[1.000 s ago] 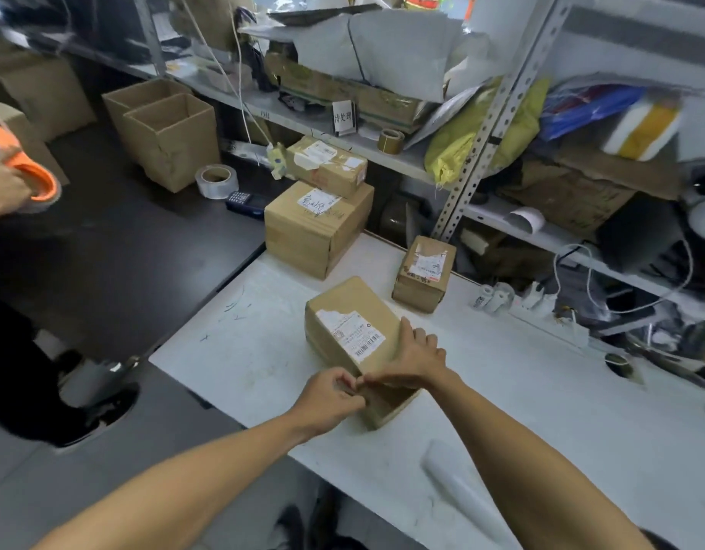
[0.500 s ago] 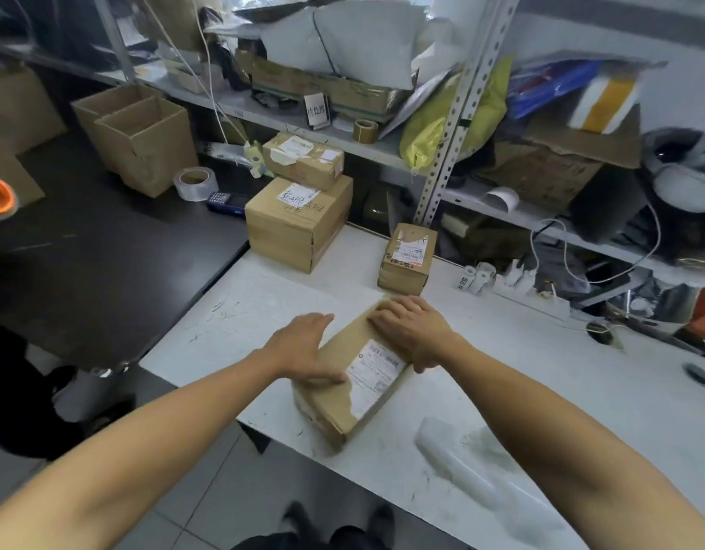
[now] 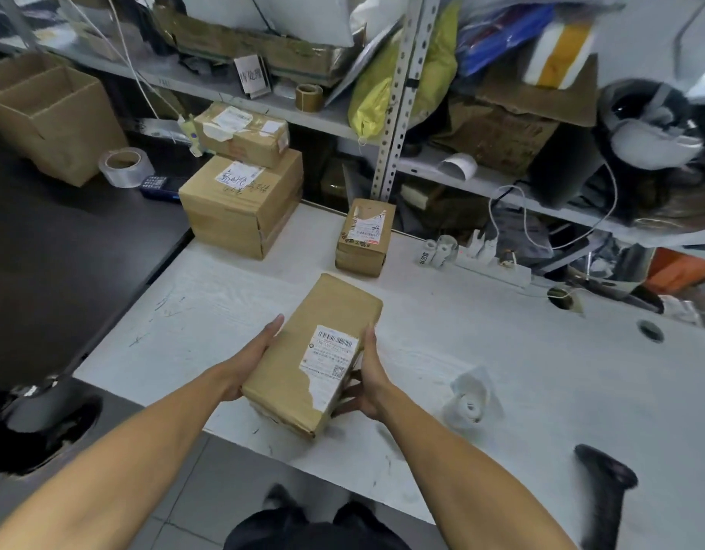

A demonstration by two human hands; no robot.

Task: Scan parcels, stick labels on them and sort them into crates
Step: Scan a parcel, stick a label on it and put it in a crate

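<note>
Near the surface's [image 3: 501, 351] front edge, the parcel [image 3: 319, 343] has been turned lengthwise, label [image 3: 331, 361] now up; left hand [image 3: 249, 361] and right hand [image 3: 368, 377] clasp its sides, ready for scanning.

A white counter [image 3: 501, 351], scuffed with dark marks, fills the middle and right of the frame. A black counter [image 3: 65, 252] adjoins it on the left. Behind both, across the top of the frame, stands a grey metal shelving rack [image 3: 396, 113] with a perforated upright, its shelves crowded with clutter. At lower centre lies a grey tiled floor [image 3: 207, 482]. The light is even and dim.
</note>
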